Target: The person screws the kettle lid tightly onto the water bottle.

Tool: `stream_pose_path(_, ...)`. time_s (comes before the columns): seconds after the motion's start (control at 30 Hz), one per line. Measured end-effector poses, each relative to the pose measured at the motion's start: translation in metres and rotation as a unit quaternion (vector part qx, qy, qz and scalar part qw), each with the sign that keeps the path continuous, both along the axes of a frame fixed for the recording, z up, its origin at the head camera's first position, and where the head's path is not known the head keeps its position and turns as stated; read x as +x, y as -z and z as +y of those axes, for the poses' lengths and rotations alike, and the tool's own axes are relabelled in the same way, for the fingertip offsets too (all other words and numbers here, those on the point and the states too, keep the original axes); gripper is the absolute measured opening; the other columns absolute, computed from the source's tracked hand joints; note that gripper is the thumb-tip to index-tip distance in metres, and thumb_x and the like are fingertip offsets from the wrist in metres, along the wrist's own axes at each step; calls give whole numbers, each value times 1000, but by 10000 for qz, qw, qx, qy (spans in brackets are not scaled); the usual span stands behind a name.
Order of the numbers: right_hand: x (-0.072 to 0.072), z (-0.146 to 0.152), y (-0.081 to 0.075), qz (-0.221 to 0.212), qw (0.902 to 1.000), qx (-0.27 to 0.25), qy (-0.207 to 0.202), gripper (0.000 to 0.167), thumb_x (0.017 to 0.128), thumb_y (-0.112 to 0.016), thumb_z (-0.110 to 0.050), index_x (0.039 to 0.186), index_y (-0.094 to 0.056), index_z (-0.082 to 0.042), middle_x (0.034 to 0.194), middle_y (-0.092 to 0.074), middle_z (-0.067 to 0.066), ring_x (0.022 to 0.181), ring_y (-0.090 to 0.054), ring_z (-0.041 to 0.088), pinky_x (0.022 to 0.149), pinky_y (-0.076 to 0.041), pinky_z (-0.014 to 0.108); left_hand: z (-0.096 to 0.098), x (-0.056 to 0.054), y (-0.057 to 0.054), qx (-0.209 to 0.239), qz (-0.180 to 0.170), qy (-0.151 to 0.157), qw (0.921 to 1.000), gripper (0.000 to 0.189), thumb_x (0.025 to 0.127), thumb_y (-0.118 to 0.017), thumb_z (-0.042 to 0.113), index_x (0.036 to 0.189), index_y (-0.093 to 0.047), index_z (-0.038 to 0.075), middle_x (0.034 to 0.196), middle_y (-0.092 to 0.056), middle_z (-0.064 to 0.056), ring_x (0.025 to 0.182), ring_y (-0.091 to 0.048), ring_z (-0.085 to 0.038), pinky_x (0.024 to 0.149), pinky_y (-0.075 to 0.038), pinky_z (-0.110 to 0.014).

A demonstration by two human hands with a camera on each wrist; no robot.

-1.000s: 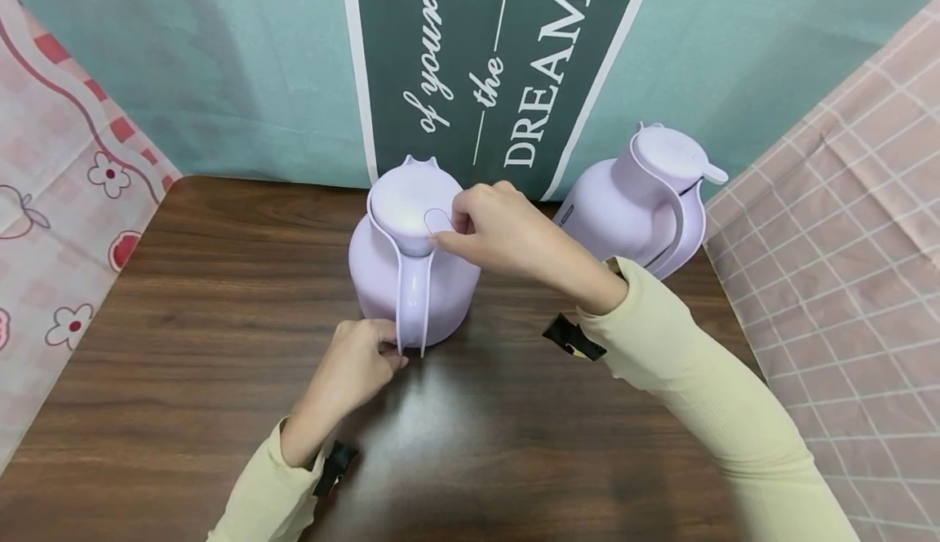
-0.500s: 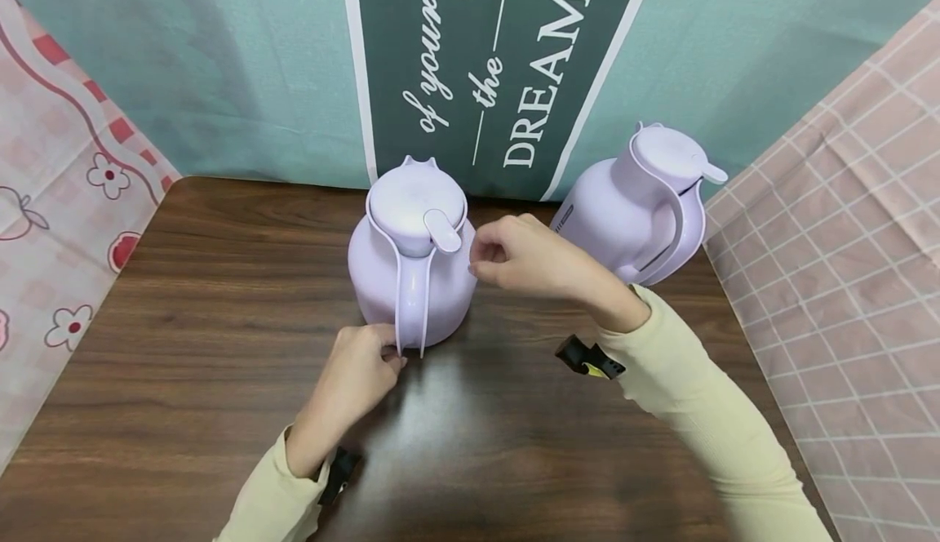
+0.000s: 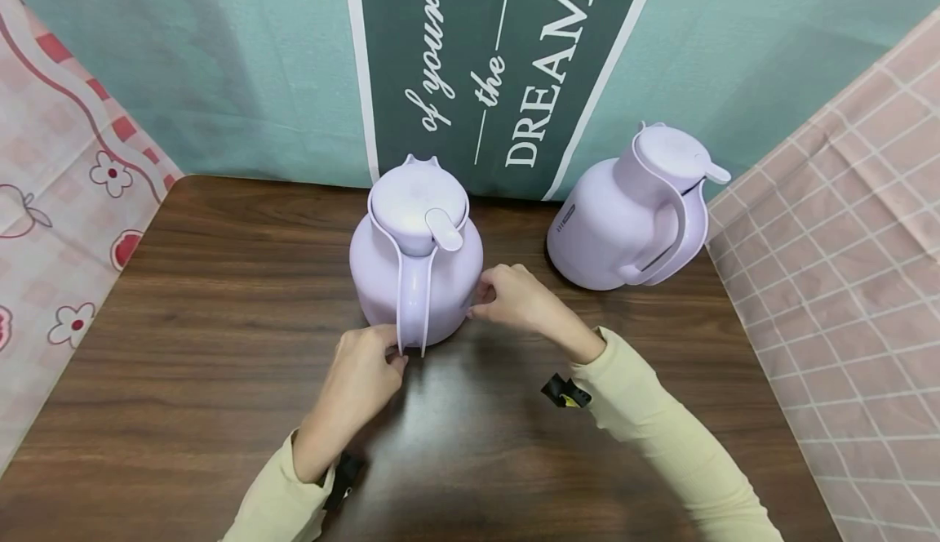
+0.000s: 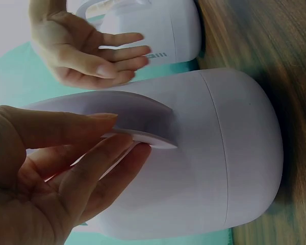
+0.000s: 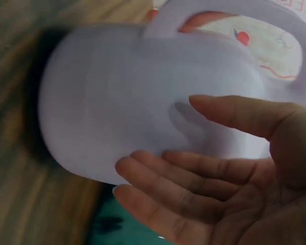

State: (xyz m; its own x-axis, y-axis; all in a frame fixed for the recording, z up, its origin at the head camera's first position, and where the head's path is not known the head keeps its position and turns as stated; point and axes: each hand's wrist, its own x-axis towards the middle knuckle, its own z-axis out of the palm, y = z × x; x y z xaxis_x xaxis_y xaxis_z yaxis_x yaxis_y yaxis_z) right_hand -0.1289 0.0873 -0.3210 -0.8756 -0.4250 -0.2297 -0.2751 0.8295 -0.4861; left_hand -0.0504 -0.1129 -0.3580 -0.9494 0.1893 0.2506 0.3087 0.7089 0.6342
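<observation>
A light purple thermos jug (image 3: pixel 455 281) with two small ear-like points on its rim stands upright at the table's middle. Its handle (image 3: pixel 414 297) faces me, and a lever (image 3: pixel 444 230) sticks out from its round lid (image 3: pixel 414 199). My left hand (image 3: pixel 360 370) pinches the lower end of the handle between thumb and fingers, as the left wrist view shows closely. Beside the jug's right side is my right hand (image 3: pixel 517 301). In the right wrist view its loosely bent fingers (image 5: pixel 163 191) overlap the jug's body, thumb apart, nothing held.
A second purple thermos jug (image 3: pixel 598 224) stands at the back right, its handle turned right. Behind the dark wooden table (image 3: pixel 220 281) hangs a green cloth (image 3: pixel 279 77) with lettering. Patterned cloth (image 3: pixel 73 199) bounds the left, pink checked cloth (image 3: pixel 844 281) the right.
My right hand has come off the lid's lever and moved down to the jug's right side. My left hand keeps its pinch on the handle; the jug stands where it was.
</observation>
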Motion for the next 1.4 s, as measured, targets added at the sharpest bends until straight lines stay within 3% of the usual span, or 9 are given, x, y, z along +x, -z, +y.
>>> stream_pose_path(0.3,7,-7,31,-132,9984,-173,529,27,74,-73,-20,88,-65,2,74,-64,5,70,-59,17,64,-47,28,3,2,-1,-167,35,-102,9998,20,64,-70,-7,60,-57,8,55,-55,-1,58,-58,-27,55,-44,-41)
stream_pose_path(0.53,12,-10,45,-23,9964,-407,739,22,76,-70,-19,88,-64,-1,77,-66,8,71,-62,19,63,-48,28,3,3,1,-252,92,-107,9996,17,64,-69,-6,59,-59,7,54,-56,-2,56,-58,-30,54,-43,-42)
stream_pose_path(0.93,14,-11,51,173,9947,-552,855,18,76,-67,-18,78,-58,-2,65,-54,2,57,-49,15,51,-40,26,3,1,2,-230,169,-80,9996,20,63,-66,-7,56,-55,7,50,-53,-2,53,-56,-30,52,-42,-42)
stream_pose_path(1.4,15,-11,50,218,9931,-674,930,17,75,-68,-18,75,-59,-3,61,-50,0,55,-47,13,50,-39,26,5,2,3,-252,270,-186,9991,22,62,-63,-7,52,-51,8,48,-52,-4,51,-56,-32,49,-41,-42)
